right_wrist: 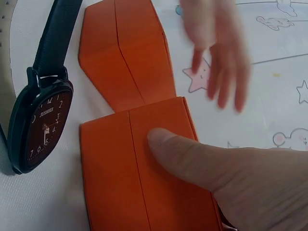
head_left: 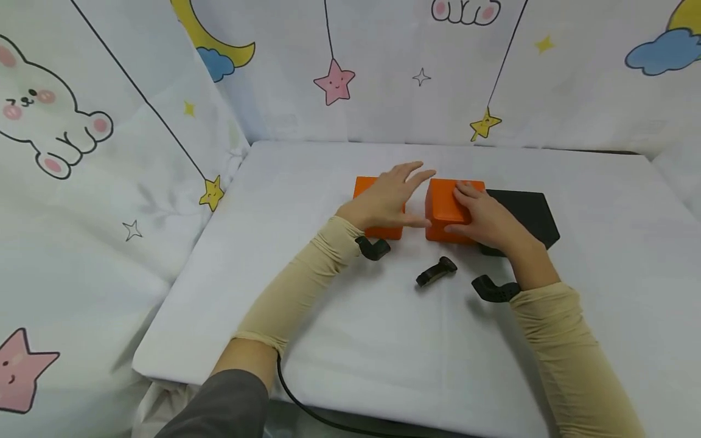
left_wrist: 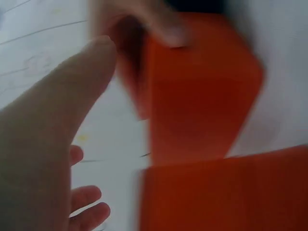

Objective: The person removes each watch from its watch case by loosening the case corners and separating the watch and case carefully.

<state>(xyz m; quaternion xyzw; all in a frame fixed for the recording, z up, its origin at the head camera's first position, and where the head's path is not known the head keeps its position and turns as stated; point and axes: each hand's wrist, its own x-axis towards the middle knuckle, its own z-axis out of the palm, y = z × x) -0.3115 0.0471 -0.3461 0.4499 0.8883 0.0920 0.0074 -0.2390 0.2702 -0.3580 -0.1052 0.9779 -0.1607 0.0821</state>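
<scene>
A black wristwatch point(head_left: 436, 271), its round-cornered dial point(right_wrist: 48, 127) and dark strap plain in the right wrist view, lies on the table before two orange boxes. My right hand point(head_left: 484, 219) grips the right orange box point(head_left: 446, 201), with the thumb point(right_wrist: 185, 156) against its near side and the other fingers over its top. Over the left orange box point(head_left: 386, 233) hovers my left hand point(head_left: 386, 198), fingers spread and holding nothing; it partly hides that box. The left wrist view is dark and blurred.
A black flat, box-like piece point(head_left: 528, 216) lies just right of the gripped box, partly behind my right hand. White cloth covers the table point(head_left: 328, 340). A printed curtain point(head_left: 378, 115) stands along the back and left. A black cable point(head_left: 296, 398) hangs near the front edge.
</scene>
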